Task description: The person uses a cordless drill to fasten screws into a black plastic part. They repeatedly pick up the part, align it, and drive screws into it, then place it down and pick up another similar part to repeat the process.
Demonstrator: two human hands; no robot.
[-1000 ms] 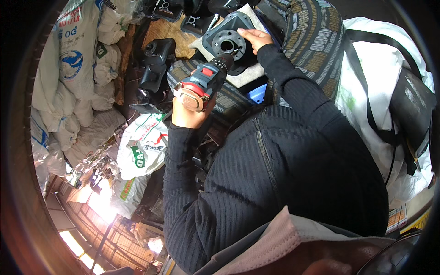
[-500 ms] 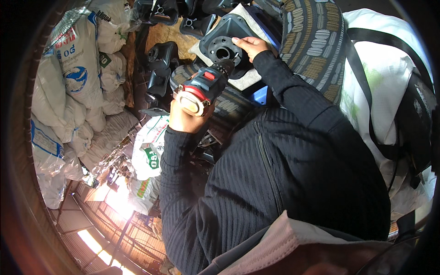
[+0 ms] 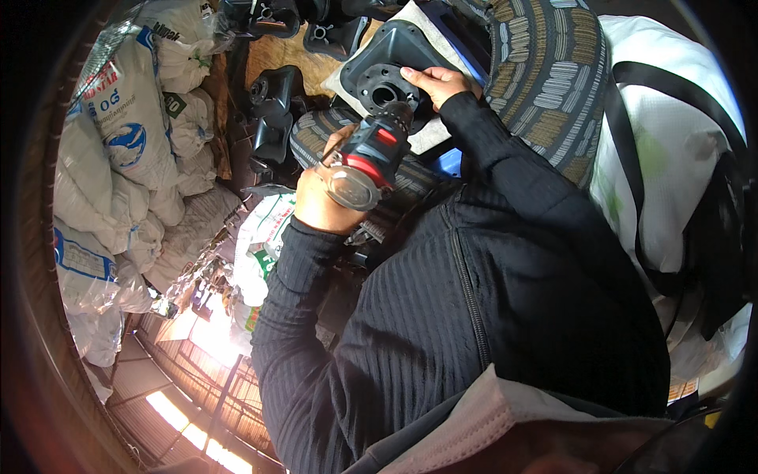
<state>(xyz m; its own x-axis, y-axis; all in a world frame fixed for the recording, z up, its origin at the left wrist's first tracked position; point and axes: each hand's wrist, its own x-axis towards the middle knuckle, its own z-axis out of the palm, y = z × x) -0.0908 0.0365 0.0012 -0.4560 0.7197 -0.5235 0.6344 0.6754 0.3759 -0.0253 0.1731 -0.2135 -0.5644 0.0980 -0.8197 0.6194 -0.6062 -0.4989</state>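
Observation:
My left hand [image 3: 322, 197] is wrapped around the grip of a power drill [image 3: 377, 150] with a black and red body. The drill's chuck points away from me, at the lower right part of a round flange [image 3: 368, 85] with holes around a central opening. That flange belongs to a black plastic housing [image 3: 407, 43] with a wide square base, lying on a pale cloth-like pad [image 3: 434, 136]. With thumb and fingers, my right hand [image 3: 437, 82] grips the flange's right edge. The drill's tip is hidden behind the chuck, so contact cannot be made out.
Similar black plastic housings [image 3: 272, 110] lie to the left and far side. A striped cushioned surface [image 3: 545, 79] curves along the right, beside a large white bag [image 3: 663, 142] with black straps. White woven sacks [image 3: 130, 134] are stacked at the left.
The drill has shifted slightly right and toward me, with its back end lower. My right hand keeps its grip on the housing, nearly unmoved.

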